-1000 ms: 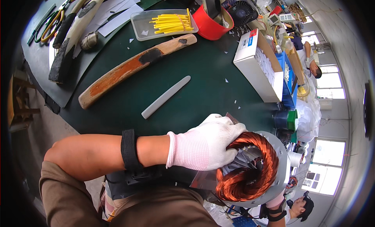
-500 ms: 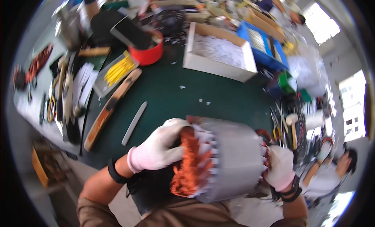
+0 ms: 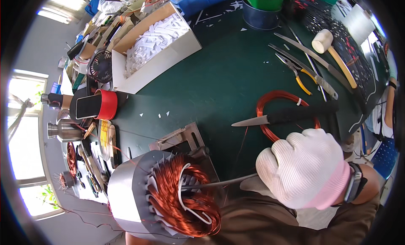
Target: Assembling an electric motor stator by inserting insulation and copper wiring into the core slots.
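A motor stator (image 3: 128,194) with a grey metal shell rests at the lower left, its copper wire winding (image 3: 177,203) facing right. White insulating slips stand round the winding, and a white sleeve loops over it. My right hand (image 3: 301,169), in a white knit glove with pink cuff, is closed round a thin grey rod (image 3: 236,180). The rod's far end reaches in among the copper wires; its handle is hidden in my fist. A bit of my left forearm (image 3: 135,240) shows under the stator; that hand is hidden behind it. A metal bracket (image 3: 185,139) stands beyond the stator.
Near my right hand lie a black-handled knife (image 3: 291,114) and a copper wire coil (image 3: 263,103). Beyond are pliers (image 3: 295,72), a long blade (image 3: 316,55) and a mallet (image 3: 322,41). A box of white slips (image 3: 158,59) and a red holder (image 3: 108,105) stand to the left.
My view has swung to the right. The stator's copper end now faces right instead of left. My right hand has left the stator and now holds the grey rod; my left hand has gone out of sight.
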`<state>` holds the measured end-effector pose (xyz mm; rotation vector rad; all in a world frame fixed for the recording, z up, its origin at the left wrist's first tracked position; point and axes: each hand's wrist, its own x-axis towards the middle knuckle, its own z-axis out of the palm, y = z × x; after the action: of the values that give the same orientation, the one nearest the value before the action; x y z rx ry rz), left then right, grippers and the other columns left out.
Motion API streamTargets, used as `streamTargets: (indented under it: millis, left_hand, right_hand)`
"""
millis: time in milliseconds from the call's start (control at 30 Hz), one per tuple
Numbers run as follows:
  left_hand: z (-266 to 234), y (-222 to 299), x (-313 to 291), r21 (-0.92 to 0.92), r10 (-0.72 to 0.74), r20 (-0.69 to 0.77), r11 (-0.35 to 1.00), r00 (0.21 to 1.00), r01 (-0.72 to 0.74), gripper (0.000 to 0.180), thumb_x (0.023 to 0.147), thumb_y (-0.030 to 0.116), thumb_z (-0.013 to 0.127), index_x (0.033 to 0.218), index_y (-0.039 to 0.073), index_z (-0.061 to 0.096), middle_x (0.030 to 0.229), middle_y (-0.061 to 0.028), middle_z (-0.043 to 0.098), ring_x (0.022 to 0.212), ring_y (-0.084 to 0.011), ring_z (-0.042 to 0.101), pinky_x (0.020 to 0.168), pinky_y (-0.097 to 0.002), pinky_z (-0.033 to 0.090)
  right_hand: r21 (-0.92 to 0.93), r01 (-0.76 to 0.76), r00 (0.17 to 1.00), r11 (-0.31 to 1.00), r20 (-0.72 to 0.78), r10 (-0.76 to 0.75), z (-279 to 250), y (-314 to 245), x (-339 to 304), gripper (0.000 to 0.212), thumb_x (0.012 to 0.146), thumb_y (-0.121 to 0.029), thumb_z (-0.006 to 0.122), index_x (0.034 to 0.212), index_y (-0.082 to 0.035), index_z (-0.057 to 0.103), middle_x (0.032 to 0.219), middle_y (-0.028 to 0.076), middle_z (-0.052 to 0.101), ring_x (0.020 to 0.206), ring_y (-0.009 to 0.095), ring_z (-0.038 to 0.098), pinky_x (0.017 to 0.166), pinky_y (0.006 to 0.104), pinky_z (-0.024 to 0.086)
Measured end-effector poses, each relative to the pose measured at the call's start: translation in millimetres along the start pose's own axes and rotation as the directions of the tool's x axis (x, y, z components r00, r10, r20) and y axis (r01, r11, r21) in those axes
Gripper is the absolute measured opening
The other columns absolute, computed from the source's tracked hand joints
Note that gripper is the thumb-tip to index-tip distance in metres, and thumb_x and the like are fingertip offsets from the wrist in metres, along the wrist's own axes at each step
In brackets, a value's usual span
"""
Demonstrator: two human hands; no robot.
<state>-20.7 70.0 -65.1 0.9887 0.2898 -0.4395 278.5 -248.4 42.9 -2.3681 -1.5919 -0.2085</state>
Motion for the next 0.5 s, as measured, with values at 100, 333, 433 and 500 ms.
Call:
streamTargets:
  millis: [100, 333, 433, 500]
  left_hand:
    - [3, -11, 6, -0.155, 0.002, -0.019, 0.988, 1.0, -0.005, 0.046, 0.1, 0.021, 0.065, 0.14, 0.003, 0.051, 0.116, -0.0094, 0.064, 0.092, -0.019, 0.065, 0.078, -0.0345, 0.057]
    - [-41, 1, -17, -0.444, 0.16, -0.046, 0.881, 0.986, -0.164, 0.045, 0.104, 0.023, 0.06, 0.144, 0.004, 0.049, 0.119, -0.0086, 0.063, 0.089, -0.0156, 0.065, 0.071, -0.0328, 0.058]
    - [-31, 5, 30, -0.517, 0.325, -0.112, 0.788, 0.939, -0.334, 0.045, 0.106, 0.024, 0.058, 0.145, 0.004, 0.048, 0.12, -0.0082, 0.063, 0.087, -0.0141, 0.065, 0.068, -0.0321, 0.059]
    - [-44, 1, 1, -0.562, 0.423, -0.144, 0.71, 0.895, -0.425, 0.045, 0.108, 0.024, 0.057, 0.147, 0.005, 0.047, 0.12, -0.008, 0.063, 0.086, -0.0131, 0.065, 0.066, -0.0316, 0.06]
  right_hand:
    - [0.031, 0.035, 0.998, 0.999, -0.045, -0.034, 15, 8, 2, 0.018, 0.074, -0.013, 0.071, 0.063, -0.01, 0.056, 0.059, 0.003, 0.044, 0.051, 0.02, 0.05, 0.047, 0.0359, 0.036]
    - [-0.032, 0.139, 0.988, 0.99, -0.064, -0.141, 2, -14, 11, 0.019, 0.077, -0.016, 0.073, 0.068, -0.009, 0.058, 0.059, 0.005, 0.051, 0.052, 0.02, 0.058, 0.047, 0.0358, 0.043]
    - [0.024, 0.134, 0.99, 0.991, -0.056, -0.133, 7, -21, 13, 0.031, 0.077, -0.031, 0.081, 0.074, -0.009, 0.06, 0.063, 0.005, 0.054, 0.057, 0.025, 0.06, 0.053, 0.0393, 0.044]
    - [0.008, 0.124, 0.983, 0.992, -0.14, -0.122, 5, -26, 6, 0.036, 0.074, -0.034, 0.084, 0.079, -0.008, 0.06, 0.071, 0.006, 0.057, 0.066, 0.026, 0.062, 0.06, 0.0401, 0.045]
